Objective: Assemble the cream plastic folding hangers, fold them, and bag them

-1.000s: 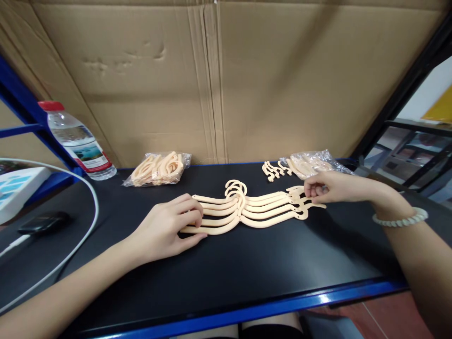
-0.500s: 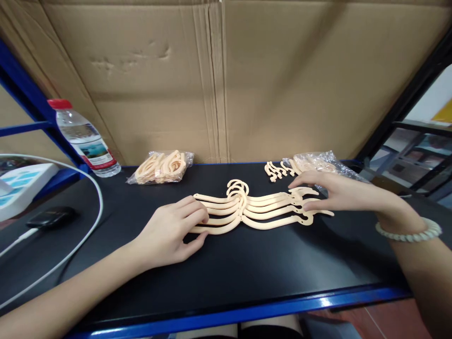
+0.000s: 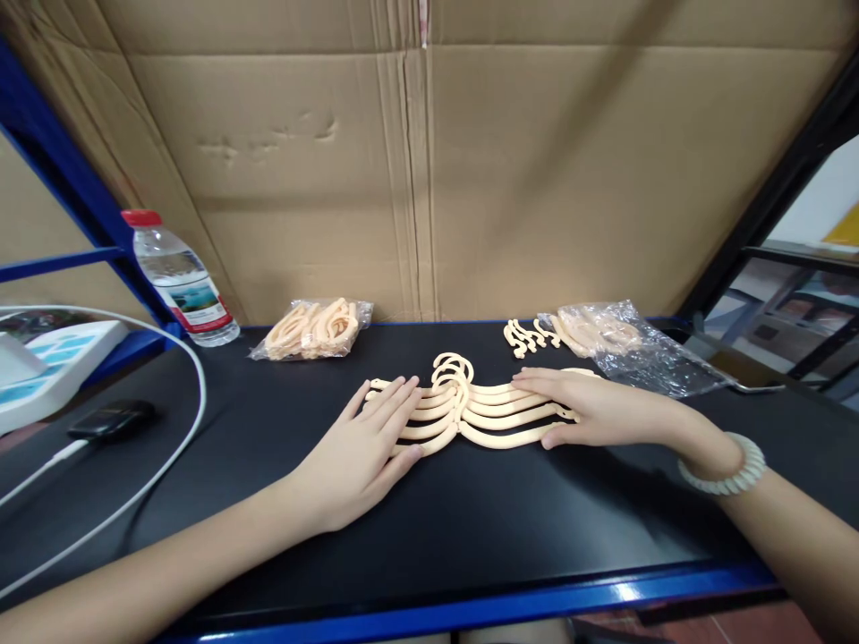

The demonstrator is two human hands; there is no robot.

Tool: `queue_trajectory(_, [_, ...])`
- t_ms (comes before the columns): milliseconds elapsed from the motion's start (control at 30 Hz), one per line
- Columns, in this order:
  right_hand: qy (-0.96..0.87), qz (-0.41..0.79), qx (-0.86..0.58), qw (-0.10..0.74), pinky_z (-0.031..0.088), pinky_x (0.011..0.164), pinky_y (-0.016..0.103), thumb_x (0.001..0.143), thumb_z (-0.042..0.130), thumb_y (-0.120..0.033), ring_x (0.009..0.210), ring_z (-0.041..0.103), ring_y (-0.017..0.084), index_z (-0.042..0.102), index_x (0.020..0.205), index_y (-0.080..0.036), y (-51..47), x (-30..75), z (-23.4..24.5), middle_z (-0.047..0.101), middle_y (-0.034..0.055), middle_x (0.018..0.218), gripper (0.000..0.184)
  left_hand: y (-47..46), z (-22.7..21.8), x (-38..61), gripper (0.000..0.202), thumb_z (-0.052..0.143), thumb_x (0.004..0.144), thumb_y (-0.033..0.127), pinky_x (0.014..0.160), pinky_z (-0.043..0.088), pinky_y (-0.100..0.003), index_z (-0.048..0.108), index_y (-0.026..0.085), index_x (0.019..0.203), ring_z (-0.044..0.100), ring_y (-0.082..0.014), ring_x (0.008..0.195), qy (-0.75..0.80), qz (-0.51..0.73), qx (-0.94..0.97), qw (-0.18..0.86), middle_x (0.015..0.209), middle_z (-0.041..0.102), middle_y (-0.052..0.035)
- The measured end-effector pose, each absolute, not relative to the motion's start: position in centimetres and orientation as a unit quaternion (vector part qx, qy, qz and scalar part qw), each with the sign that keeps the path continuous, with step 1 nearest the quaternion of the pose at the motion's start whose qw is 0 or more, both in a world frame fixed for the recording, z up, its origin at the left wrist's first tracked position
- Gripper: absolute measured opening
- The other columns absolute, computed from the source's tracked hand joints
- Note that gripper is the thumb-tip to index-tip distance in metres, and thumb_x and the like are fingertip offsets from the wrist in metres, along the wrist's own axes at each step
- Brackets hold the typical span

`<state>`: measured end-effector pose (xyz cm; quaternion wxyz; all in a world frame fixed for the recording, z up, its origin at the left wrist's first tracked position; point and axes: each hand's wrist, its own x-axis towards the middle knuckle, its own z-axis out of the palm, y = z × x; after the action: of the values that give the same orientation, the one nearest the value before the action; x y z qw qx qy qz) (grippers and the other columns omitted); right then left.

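Several cream plastic hangers (image 3: 470, 407) lie fanned in a row on the black table top (image 3: 470, 519), hooks pointing away from me. My left hand (image 3: 362, 452) lies flat with fingers stretched out over the hangers' left arms. My right hand (image 3: 591, 407), with a pale bead bracelet at the wrist, lies flat and open over their right arms. Neither hand grips anything.
A plastic bag of cream parts (image 3: 312, 326) lies at the back left, an opened bag (image 3: 624, 344) with loose small hooks (image 3: 527, 335) at the back right. A water bottle (image 3: 181, 282), a white cable (image 3: 161, 456), a black device (image 3: 111, 419) and a cardboard wall (image 3: 416, 179) surround the table.
My right hand left the hangers' right tips and spread flat over them. My left hand's fingers uncurled and now lie flat. The hanger row has been pressed closer together.
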<state>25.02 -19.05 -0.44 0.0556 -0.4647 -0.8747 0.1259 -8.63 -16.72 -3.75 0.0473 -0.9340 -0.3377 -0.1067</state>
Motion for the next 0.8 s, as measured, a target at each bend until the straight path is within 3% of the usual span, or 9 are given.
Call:
queue_trajectory(267, [-0.866,0.157,-0.467,0.087,0.036,0.112,0.043,0.088,0.061,-0.037,0.130,0.047,0.028,0.047,0.141,-0.014,-18.1,25.6,-0.8,0.048,0.0143,0.143,0.059,-15.5,-3.1,-8.1,0.059,0.025,0.100,0.044,0.117,0.017,-0.054,0.027,0.014,0.151,0.025,-0.0282,0.145,-0.359,-0.034,-0.933,0.001,0.156,0.028,-0.0108])
queue_trajectory(633, [-0.870,0.157,-0.450,0.125,0.031,0.114,0.046,0.089,0.060,-0.043,0.134,0.043,0.028,0.049,0.140,-0.016,-15.1,27.6,-2.3,0.046,0.0134,0.146,0.058,-13.1,-2.9,-6.5,0.060,0.022,0.100,0.043,0.117,0.016,-0.054,0.026,0.013,0.151,0.022,-0.0268,0.147,-0.368,-0.017,-0.930,-0.001,0.158,0.025,-0.0116])
queue_trajectory(800, [-0.858,0.129,-0.464,0.178,0.038,0.110,0.047,0.088,0.060,-0.048,0.131,0.047,0.029,0.058,0.131,-0.016,-15.5,27.1,-1.1,0.051,0.0139,0.141,0.053,-12.3,-3.4,-6.6,0.058,0.028,0.099,0.043,0.117,0.015,-0.057,0.031,0.015,0.149,0.026,-0.0286,0.145,-0.364,-0.081,-0.927,-0.023,0.156,0.032,-0.0127])
